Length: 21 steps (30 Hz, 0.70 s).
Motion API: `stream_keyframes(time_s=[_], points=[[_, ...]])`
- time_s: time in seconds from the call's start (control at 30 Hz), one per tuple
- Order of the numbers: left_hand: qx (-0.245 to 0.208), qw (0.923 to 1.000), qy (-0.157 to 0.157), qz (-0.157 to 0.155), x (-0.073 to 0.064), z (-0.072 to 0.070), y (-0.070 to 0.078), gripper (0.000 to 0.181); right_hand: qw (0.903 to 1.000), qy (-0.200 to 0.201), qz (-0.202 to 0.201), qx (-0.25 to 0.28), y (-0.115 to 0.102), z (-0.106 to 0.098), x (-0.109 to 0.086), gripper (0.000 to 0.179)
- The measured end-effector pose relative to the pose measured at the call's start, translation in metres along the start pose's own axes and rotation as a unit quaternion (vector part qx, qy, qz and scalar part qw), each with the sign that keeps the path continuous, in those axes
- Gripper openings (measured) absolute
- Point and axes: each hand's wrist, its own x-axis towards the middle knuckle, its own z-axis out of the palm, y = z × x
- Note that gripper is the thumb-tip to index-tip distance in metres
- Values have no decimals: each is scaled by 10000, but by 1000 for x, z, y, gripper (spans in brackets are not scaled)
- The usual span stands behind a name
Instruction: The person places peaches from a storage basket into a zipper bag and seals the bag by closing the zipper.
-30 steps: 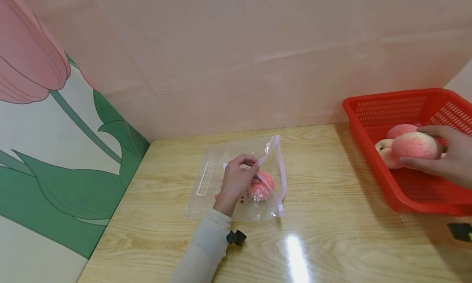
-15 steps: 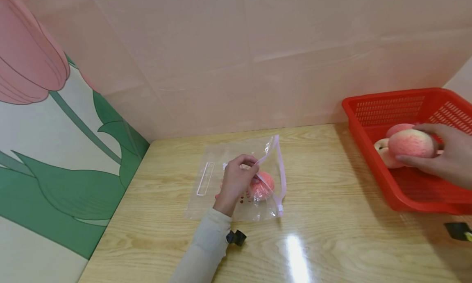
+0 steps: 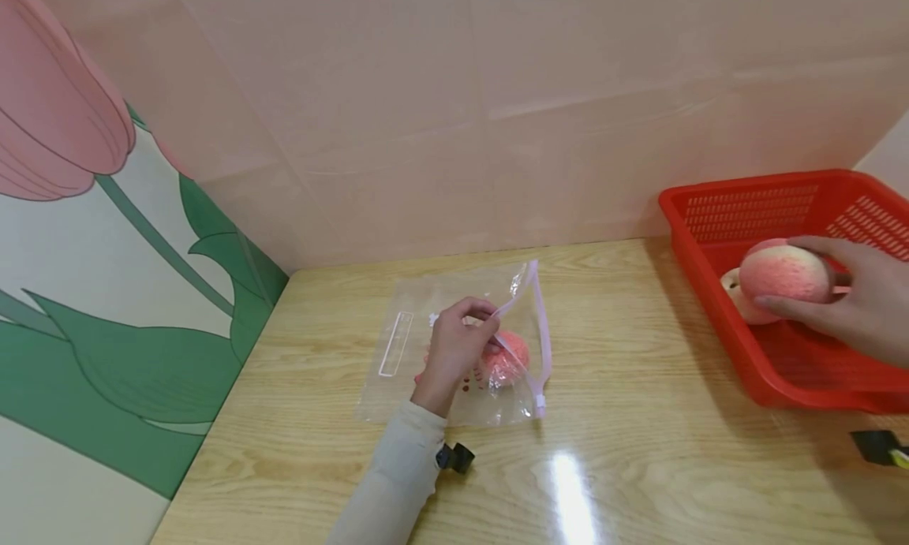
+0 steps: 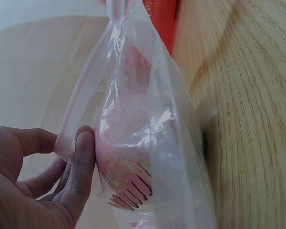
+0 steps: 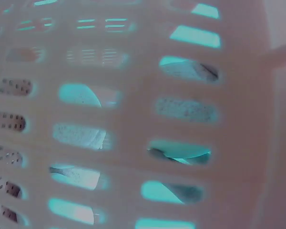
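Note:
My left hand (image 3: 454,348) pinches the lilac zip edge of a clear plastic zip bag (image 3: 419,293) between thumb and fingers. In the left wrist view the thumb (image 4: 83,152) presses the bag's edge beside a pink peach (image 4: 124,124) inside the bag. On the right, my right hand (image 3: 866,296) grips a pink and cream peach (image 3: 784,274), thumb below and fingers above. It is held over a red basket (image 3: 712,293), in front of other peaches (image 3: 753,312) there. Only a slotted wall (image 5: 133,109), close and washed out, fills most of the right wrist view.
The bag lies on a wooden table (image 3: 625,466), its white slider (image 3: 540,403) at the near end of the zip. Behind the table rises a pinkish covered wall (image 3: 454,135). A tulip-painted panel (image 3: 128,324) stands on the left.
My right hand has shifted slightly left with the peach, which now covers more of the peaches behind it. My left hand and the bag look the same.

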Motion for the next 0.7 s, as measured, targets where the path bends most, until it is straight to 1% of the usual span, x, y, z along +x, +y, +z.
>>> stream_keyframes(time_s=[0.2, 0.3, 0.5, 0.63, 0.7], points=[[17, 10000, 8, 14, 0, 0, 0, 9, 9998, 80, 82, 137, -8, 1, -3, 104], [29, 10000, 6, 12, 0, 0, 0, 9, 9997, 50, 64, 215, -11, 1, -5, 105], [28, 10000, 4, -6, -1, 0, 1, 9, 9998, -69, 131, 152, -20, 0, -9, 110], [35, 10000, 8, -17, -1, 0, 1, 9, 9998, -67, 85, 188, -26, 0, -12, 110], [49, 10000, 3, -15, -1, 0, 1, 9, 9998, -24, 36, 206, -28, 1, -13, 107]])
